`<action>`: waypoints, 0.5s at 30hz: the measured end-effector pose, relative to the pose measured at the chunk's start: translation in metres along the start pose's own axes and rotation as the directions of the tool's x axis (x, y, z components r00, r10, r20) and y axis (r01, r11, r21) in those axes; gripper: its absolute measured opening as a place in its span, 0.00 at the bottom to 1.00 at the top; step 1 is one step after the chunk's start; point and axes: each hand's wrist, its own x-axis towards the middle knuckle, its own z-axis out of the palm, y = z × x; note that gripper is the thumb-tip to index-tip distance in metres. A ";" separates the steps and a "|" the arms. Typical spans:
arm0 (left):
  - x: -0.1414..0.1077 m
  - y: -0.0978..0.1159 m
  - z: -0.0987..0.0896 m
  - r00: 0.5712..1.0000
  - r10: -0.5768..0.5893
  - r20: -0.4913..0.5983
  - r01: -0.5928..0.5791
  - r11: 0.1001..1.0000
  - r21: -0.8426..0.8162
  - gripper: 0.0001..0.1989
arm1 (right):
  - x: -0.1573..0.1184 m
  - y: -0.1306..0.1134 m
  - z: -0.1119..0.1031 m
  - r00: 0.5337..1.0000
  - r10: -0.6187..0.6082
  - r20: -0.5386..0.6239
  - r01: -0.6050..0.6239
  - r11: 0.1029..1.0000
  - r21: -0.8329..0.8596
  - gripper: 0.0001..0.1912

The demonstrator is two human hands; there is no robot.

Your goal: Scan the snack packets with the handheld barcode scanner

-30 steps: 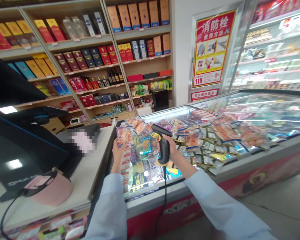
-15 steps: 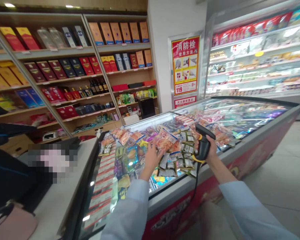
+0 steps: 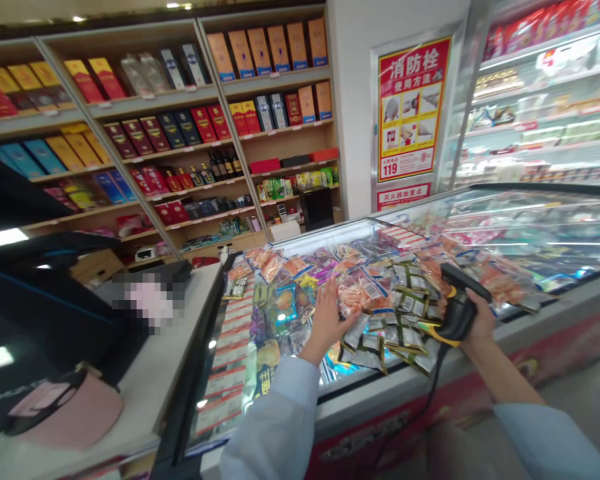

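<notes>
My right hand (image 3: 480,321) is wrapped round the handle of a black and yellow barcode scanner (image 3: 460,313), whose cord (image 3: 434,390) hangs down past the freezer's front. My left hand (image 3: 327,321) lies with its fingers stretched out against the left side of a clear packet of orange-brown snacks (image 3: 360,291). Between the hands, several small silver and green packets (image 3: 411,303) are heaped on the glass top. More clear snack packets (image 3: 270,265) lie further back on the left.
A chest freezer (image 3: 225,373) with a glass top runs across the view, goods showing beneath. To the left, a counter (image 3: 165,373) bears a pink visor cap (image 3: 80,410) and a dark machine (image 3: 35,313). Shelves of boxes (image 3: 185,127) line the wall; a lit display fridge (image 3: 540,113) stands right.
The view has turned left, so most things sit further right and more of the counter shows. My right hand still grips the scanner; my left hand stays by the same snack packet.
</notes>
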 end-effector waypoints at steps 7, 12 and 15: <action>-0.006 0.004 -0.002 1.000 0.016 0.026 -0.015 1.000 -0.007 0.42 | 0.002 0.002 0.001 0.998 -0.059 0.015 0.060 0.995 -0.074 0.15; -0.001 0.000 -0.015 0.994 -0.017 -0.105 0.007 0.995 -0.102 0.42 | -0.008 -0.001 0.011 0.994 -0.109 0.030 0.111 0.990 -0.091 0.16; 0.000 -0.007 -0.046 0.971 -0.053 -0.234 0.014 0.986 -0.163 0.41 | -0.017 -0.016 0.030 0.994 -0.105 -0.015 0.103 0.990 -0.095 0.15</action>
